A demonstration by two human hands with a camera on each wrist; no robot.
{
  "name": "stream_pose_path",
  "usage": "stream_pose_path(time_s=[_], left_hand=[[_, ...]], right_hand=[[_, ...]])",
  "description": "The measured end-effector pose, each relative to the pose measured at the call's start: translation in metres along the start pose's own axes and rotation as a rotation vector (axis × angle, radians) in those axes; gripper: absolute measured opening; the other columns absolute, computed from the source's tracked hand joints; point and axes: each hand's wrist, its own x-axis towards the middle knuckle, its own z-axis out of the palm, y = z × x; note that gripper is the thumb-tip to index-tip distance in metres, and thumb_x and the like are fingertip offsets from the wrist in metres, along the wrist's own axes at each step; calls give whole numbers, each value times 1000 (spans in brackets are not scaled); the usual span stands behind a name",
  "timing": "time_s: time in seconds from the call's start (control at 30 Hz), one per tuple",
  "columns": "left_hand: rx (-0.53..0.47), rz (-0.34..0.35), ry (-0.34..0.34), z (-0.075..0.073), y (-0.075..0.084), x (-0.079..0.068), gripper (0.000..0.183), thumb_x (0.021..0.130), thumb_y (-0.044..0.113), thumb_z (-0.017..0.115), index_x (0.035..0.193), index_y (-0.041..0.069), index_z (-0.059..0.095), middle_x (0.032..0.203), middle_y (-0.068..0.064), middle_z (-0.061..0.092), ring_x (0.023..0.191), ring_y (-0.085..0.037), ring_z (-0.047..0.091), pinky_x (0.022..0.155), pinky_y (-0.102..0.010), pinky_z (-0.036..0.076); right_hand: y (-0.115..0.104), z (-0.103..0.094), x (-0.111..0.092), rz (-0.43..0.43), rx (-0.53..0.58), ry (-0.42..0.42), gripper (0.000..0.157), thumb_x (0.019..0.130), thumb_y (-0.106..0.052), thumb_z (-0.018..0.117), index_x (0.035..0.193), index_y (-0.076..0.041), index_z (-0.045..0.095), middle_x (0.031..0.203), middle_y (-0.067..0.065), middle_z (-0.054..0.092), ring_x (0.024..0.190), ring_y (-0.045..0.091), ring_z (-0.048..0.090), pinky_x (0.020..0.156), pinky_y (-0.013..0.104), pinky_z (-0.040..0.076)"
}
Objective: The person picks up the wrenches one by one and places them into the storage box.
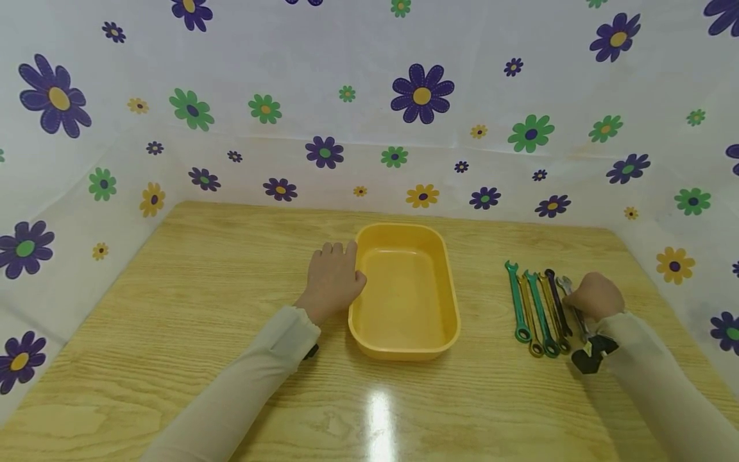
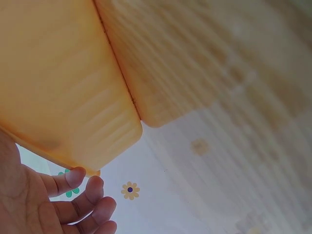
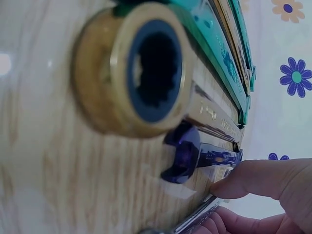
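Observation:
A yellow plastic bin [image 1: 404, 350] stands in the middle of the wooden table. My left hand [image 1: 333, 282] holds its left rim, thumb over the edge and fingers along the outside; the left wrist view shows the fingers [image 2: 92, 197] bent beside the bin's ribbed wall. On the right, my right hand [image 1: 597, 296] pinches a silver combination wrench [image 1: 578, 319] between thumb and fingers, low over the table. Left of it lie a dark purple wrench [image 3: 181, 153], gold wrenches [image 3: 151, 73] and green wrenches [image 1: 516, 301], side by side in a row.
The wood-grain table [image 1: 231, 256] is enclosed at the back and sides by a white flower-print cloth [image 1: 346, 128]. A dark wrist device [image 1: 591, 354] sits below the right sleeve, near the lower ends of the wrenches.

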Motion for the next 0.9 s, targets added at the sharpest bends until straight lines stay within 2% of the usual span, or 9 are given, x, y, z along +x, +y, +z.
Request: stream_pose_path(time_s=[0.5,0.9], left_hand=[[-13,10,12,-1,0,-2,32,87,23,47,112,3,50,96,-16,57,92,-32,52,82,-44,45],[2,6,9,1,-1,0,36,87,25,46,115,3,50,98,-16,57,93,-32,53,84,-44,45]], right_hand=[[1,3,0,21,-10,-18,41,77,-12,62,46,-17,34,43,-9,26,43,9,28,45,26,30],[4,4,3,-2,-17,-13,41,75,-11,62,46,-17,34,43,-9,26,42,9,29,45,26,30]])
